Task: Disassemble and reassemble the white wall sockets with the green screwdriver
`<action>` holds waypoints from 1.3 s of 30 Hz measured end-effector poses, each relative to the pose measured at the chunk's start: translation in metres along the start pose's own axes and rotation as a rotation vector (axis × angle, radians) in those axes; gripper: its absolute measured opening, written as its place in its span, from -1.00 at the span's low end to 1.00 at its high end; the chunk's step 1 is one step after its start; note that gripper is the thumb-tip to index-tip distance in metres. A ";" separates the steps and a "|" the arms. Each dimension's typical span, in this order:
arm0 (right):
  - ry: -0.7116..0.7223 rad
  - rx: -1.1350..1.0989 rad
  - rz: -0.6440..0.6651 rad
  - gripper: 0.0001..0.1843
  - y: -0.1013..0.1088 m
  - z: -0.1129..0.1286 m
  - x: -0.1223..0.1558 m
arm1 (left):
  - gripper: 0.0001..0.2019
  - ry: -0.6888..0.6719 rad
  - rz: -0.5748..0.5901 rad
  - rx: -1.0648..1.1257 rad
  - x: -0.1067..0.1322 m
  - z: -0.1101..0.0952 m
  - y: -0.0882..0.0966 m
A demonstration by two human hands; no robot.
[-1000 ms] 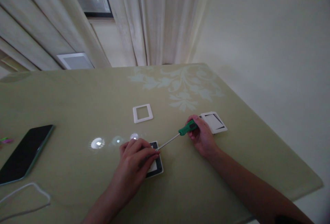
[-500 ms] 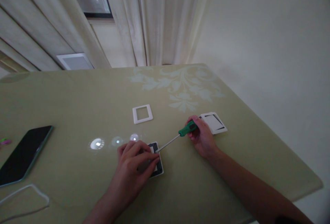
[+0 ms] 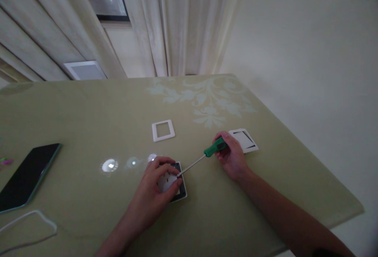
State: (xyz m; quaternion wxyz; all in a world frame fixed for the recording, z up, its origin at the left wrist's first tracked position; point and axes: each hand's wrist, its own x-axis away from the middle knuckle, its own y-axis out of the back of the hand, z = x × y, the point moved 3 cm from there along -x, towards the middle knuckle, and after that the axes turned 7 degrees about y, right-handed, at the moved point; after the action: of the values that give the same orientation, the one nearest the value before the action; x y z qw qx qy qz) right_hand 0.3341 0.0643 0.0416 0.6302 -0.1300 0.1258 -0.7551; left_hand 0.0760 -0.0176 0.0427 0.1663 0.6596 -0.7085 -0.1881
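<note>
A small dark-framed switch module point(image 3: 180, 188) with a white centre lies on the olive-green table point(image 3: 88, 115). My left hand point(image 3: 159, 186) curls over it, fingers arched round the white part. A green-handled screwdriver point(image 3: 203, 156) is gripped in my right hand point(image 3: 232, 156), and its metal tip touches the module at my left fingertips. Just behind my right hand lies a white cover plate point(image 3: 245, 140) with dark edges. A white square frame point(image 3: 163, 130) rests farther back at the table's middle.
A black phone point(image 3: 25, 176) lies at the left edge, with a white cable loop point(image 3: 29, 225) in front of it. Cream curtains point(image 3: 183, 20) and a plain wall stand beyond the table. The table's right edge drops off near my right forearm.
My left fingers have lifted from flat to arched, uncovering the white centre of the module. The screwdriver and my right hand have barely shifted.
</note>
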 end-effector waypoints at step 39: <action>1.227 0.653 0.713 -0.80 -0.135 0.101 0.028 | -0.34 -0.121 0.077 -0.170 0.007 0.013 0.010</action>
State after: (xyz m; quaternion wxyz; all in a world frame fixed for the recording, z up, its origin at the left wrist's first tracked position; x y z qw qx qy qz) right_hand 0.2410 0.0581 0.1843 0.6589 0.5511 0.2572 -0.4427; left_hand 0.0606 -0.0236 0.0360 0.1858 0.6029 -0.7234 -0.2804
